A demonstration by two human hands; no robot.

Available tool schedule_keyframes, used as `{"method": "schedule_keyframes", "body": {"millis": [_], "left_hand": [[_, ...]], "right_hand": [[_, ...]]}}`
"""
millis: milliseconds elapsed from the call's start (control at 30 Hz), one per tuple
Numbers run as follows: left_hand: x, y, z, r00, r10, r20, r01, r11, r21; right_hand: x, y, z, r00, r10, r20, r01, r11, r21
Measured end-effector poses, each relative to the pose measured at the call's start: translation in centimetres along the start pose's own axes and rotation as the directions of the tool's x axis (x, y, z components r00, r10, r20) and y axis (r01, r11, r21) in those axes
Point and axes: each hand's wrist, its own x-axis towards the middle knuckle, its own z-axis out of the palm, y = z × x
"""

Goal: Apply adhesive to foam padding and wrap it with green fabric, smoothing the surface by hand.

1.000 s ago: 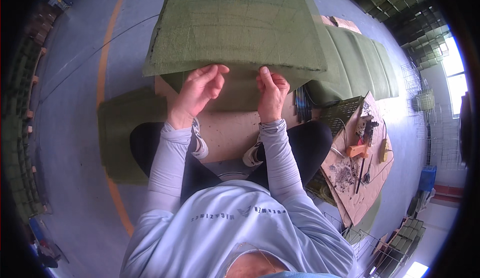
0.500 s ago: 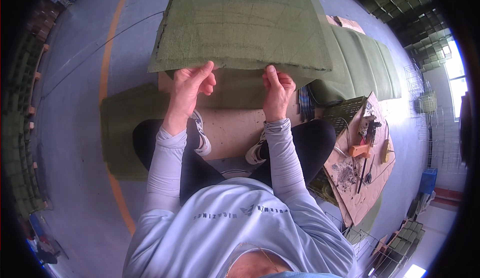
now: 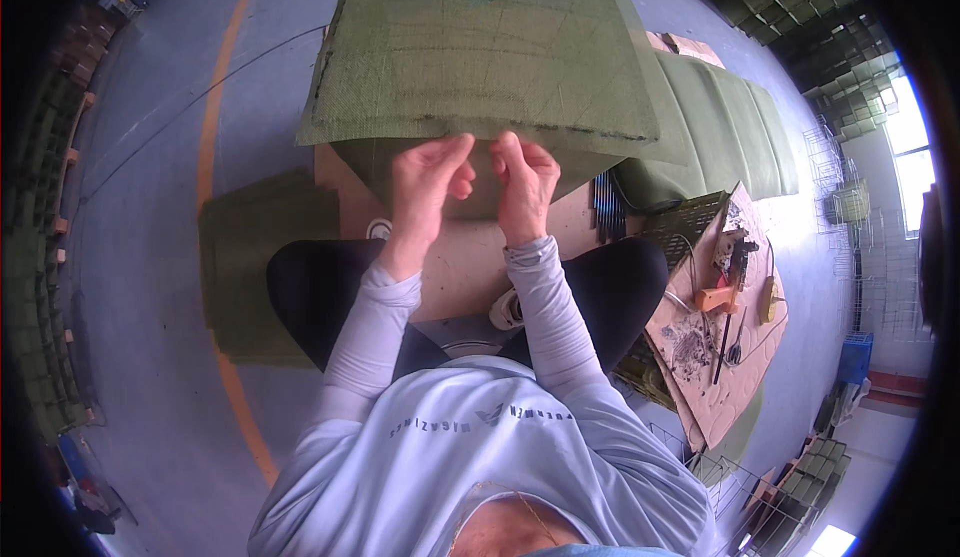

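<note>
A sheet of green mesh (image 3: 480, 57) spreads out in front of me, with dark marks along its near border and left side. Close to the middle of that near edge, my left hand (image 3: 432, 185) is closed, its thumb pressed to the curled fingers at the border. Just to its right my right hand (image 3: 524, 182) has the same pinched shape, thumb tip on the edge. A narrow gap separates the two hands. The bit of mesh between the fingertips is mostly hidden. Below the sheet hangs or lies more green mesh (image 3: 375, 162).
Green folded material (image 3: 725, 127) lies at the right, beside black rods (image 3: 608, 207). Cardboard (image 3: 690, 357) on a green crate (image 3: 690, 219) carries an orange-handled tool (image 3: 716, 300) and a yellow-handled one (image 3: 770, 302). Flat green sheets (image 3: 255, 277) lie at the left. Green stacks line both sides.
Both hands have moved inward along the near edge, the left one further, so they are now close together. The sheet has barely shifted.
</note>
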Motion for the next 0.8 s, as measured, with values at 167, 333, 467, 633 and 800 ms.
{"method": "schedule_keyframes", "body": {"millis": [167,333,467,633,800], "left_hand": [[0.9,-1.1,1.9,0.992,0.081,-0.093,-0.086,0.995,-0.05],[1.2,-1.5,2.7,0.974,0.16,-0.158,-0.166,0.986,-0.031],[1.2,-1.5,1.8,0.984,0.119,-0.13,-0.122,0.992,-0.019],[0.4,0.9,-1.1,0.989,0.067,-0.133,-0.062,0.997,0.042],[1.1,1.0,-2.0,0.991,0.116,-0.072,-0.109,0.99,0.09]], "right_hand": [[0.1,0.1,1.1,0.997,-0.033,-0.066,0.032,0.999,-0.02],[0.4,0.3,1.3,0.995,-0.063,-0.072,0.06,0.997,-0.047],[0.2,0.6,1.4,0.997,-0.039,-0.071,0.037,0.999,-0.029],[-0.5,0.5,1.8,1.0,0.007,-0.017,-0.007,1.0,-0.018],[-0.5,0.9,2.9,1.0,0.008,-0.028,-0.011,0.995,-0.104]]}}
